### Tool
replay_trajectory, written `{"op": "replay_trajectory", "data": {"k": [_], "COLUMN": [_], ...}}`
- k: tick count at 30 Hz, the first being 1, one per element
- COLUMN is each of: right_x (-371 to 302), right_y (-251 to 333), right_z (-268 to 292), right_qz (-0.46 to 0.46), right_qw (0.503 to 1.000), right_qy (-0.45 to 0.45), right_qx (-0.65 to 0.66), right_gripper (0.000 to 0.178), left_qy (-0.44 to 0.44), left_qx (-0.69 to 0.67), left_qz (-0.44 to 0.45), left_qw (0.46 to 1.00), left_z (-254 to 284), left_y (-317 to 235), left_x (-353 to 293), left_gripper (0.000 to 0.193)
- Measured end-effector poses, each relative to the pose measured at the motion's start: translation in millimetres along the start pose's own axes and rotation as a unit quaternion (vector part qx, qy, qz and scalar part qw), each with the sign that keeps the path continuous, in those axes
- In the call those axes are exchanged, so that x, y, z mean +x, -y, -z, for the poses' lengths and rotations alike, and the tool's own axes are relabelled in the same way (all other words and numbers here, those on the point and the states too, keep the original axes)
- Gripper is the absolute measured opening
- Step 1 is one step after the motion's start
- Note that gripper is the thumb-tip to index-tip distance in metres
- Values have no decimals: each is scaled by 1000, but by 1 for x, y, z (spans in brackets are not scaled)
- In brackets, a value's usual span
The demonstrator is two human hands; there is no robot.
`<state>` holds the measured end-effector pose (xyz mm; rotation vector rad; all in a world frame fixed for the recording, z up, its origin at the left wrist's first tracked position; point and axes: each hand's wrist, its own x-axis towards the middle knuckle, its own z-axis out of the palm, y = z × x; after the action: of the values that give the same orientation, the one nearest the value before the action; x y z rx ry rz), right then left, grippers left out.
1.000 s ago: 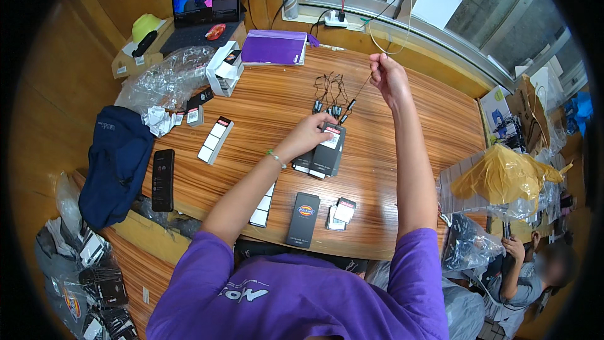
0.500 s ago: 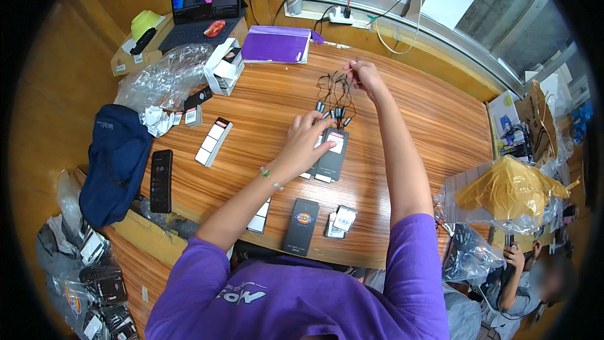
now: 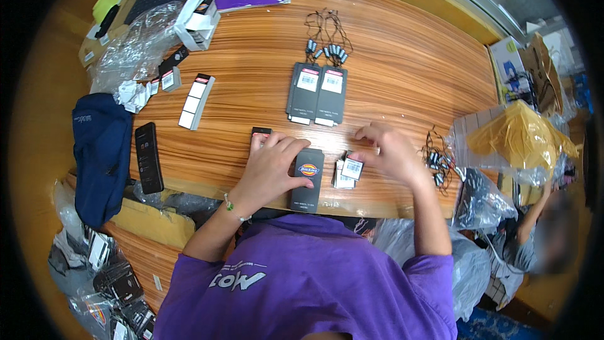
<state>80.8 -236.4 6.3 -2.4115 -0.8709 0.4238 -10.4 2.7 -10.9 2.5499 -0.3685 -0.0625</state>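
Note:
My left hand [image 3: 269, 165] lies spread at the near edge of the table. Its thumb rests over a stack of dark grey hang tags [image 3: 308, 183], and its fingers lie over a strip of labels with a dark top [image 3: 261, 131]. To the right, my right hand [image 3: 393, 156] hovers with thumb and index finger apart, the thumb tip at a small pile of white barcode labels [image 3: 353, 168]. Farther off, two side-by-side stacks of grey tags [image 3: 303, 91] carry white stickers. Black strings with small light-blue-grey ends [image 3: 330, 32] fan out from their tops.
A bunch of black strings [image 3: 435, 159] lies at the right, beside a yellow plastic-wrapped bundle [image 3: 513, 132]. On the left are a label strip stack [image 3: 196, 102], a phone [image 3: 148, 157], a blue bag [image 3: 100, 157] and a white box [image 3: 198, 25]. Another person's arm [image 3: 531, 217] shows at lower right.
Both hands have come back toward me: the left off the stringed tags to the near tag stack, the right off the strings to the barcode labels. The view has shifted nearer.

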Motion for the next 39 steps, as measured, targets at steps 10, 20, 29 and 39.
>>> {"op": "replay_trajectory", "data": {"k": [10,20,29,39], "right_x": [-45,-43,-51,-87], "right_y": [13,3,38,-35], "right_z": [-53,-65,-50,-14], "right_qz": [-93,-109,-39,-173], "right_qw": [979,947,894,861], "right_qy": [-177,-219,-202,-423], "right_qx": [50,207,398,224], "right_gripper": [33,24,33,17], "left_qy": [-102,-25,-40,-91], "left_qx": [20,-471,-527,-532], "left_qz": [-47,155,140,114], "left_qw": [993,868,837,834], "left_z": [-3,-18,-17,-25], "left_y": [-2,0,-21,-34], "left_x": [-5,-16,-12,-1], "left_gripper": [53,29,31,30]}}
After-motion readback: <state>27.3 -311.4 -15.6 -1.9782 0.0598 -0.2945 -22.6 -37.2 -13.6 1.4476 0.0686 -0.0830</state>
